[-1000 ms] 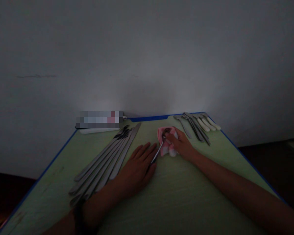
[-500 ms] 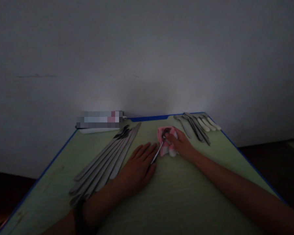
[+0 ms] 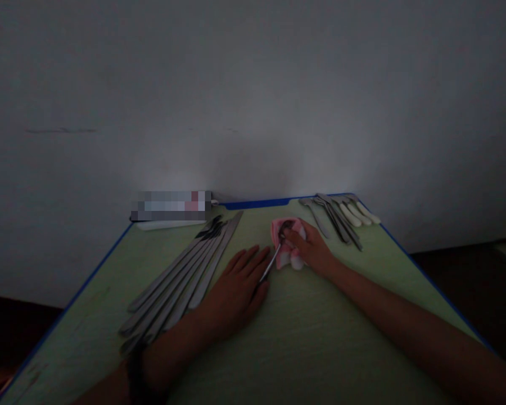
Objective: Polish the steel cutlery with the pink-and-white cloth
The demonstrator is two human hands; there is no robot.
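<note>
A metal spoon (image 3: 271,264) slants up and to the right between my hands. My left hand (image 3: 238,295) lies low on the table, fingers stretched forward, with the spoon's handle pinned between its thumb and forefinger side; the handle's end is hidden there. In my right hand (image 3: 310,247) is a pink and white cloth (image 3: 281,259), bunched under and around the spoon's bowl, the thumb pressing on the bowl. Just left of my left hand, several forks and knives (image 3: 181,275) lie fanned out, partly covered by my forearm.
At the table's far right lie several pieces of metal cutlery (image 3: 337,219) and several with white handles (image 3: 354,215). A blurred-out flat object (image 3: 171,207) stands at the far left. The green tabletop (image 3: 320,337) has a blue edge and meets a grey wall (image 3: 253,101).
My right hand and the cloth have shifted very slightly at the spoon's bowl. My left hand and the other cutlery stay where they were.
</note>
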